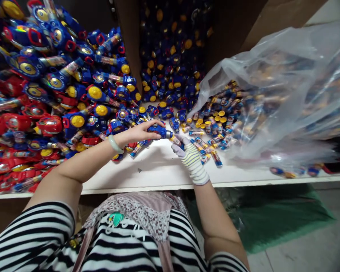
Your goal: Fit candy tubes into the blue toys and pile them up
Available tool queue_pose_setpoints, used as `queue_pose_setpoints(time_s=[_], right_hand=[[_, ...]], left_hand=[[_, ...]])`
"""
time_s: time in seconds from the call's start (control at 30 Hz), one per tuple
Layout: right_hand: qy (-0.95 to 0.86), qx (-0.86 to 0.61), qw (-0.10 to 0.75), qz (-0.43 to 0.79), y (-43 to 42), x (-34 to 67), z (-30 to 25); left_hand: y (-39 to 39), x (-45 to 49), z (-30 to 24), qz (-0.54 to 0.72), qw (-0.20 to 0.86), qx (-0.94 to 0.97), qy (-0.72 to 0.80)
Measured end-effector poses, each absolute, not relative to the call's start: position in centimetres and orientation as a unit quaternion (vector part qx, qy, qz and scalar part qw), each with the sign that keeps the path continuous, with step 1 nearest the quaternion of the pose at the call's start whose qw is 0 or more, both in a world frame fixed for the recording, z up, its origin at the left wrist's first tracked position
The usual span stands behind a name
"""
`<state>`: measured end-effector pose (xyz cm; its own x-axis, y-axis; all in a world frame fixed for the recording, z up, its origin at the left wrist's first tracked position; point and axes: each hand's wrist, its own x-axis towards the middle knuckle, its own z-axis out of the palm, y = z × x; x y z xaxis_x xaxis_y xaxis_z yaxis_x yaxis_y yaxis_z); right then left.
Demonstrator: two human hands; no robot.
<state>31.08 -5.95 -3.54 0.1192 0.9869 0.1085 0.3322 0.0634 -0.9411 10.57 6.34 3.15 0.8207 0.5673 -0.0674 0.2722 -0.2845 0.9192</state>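
My left hand [140,133], bare with a pale bangle at the wrist, is closed around a blue plastic toy [158,130] over the white table [161,166]. The toy's silvery end points right. My right hand [191,160], in a striped glove, pinches a small printed tube with a yellow end [175,140] close to that end. Whether tube and toy touch, I cannot tell. Several loose printed tubes [217,158] lie just right of the glove. Blue toy bodies [174,124] sit just beyond my hands.
Blue toys with tubes attached [56,81] and red ones [48,125] are heaped at the left. Behind, a cardboard box [132,41] holds many blue toys. A clear plastic bag [272,75] of tubes spills onto the table's right side. Green sheeting [280,215] lies below the table edge.
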Motion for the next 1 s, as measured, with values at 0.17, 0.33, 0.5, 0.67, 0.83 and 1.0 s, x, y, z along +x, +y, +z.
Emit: queue_pose_setpoints(time_s=[0.17,0.33,0.5,0.67,0.83,1.0], right_hand=[[-0.7,-0.647,0.234,0.193,-7.0,30.0,-2.6],[-0.722,-0.645,0.163,0.189,-7.8,29.1,-2.1],[-0.599,-0.554,0.34,0.467,-8.5,28.3,-4.4],[-0.602,-0.584,0.33,0.433,-8.4,27.9,-5.4],[-0.64,-0.577,0.293,0.415,-9.2,27.8,-4.5],[-0.597,-0.508,0.327,0.527,-8.4,28.1,-4.4]], left_hand=[[7.3,9.3,4.5,0.027,0.459,0.864,0.207],[7.5,9.1,4.2,-0.001,0.435,0.889,0.146],[6.6,9.4,3.6,0.047,0.459,0.882,0.096],[5.8,8.6,2.5,0.027,0.452,0.881,0.139],[4.6,8.1,2.0,0.05,0.472,0.872,0.12],[5.2,7.4,4.3,0.057,0.43,0.898,0.069]])
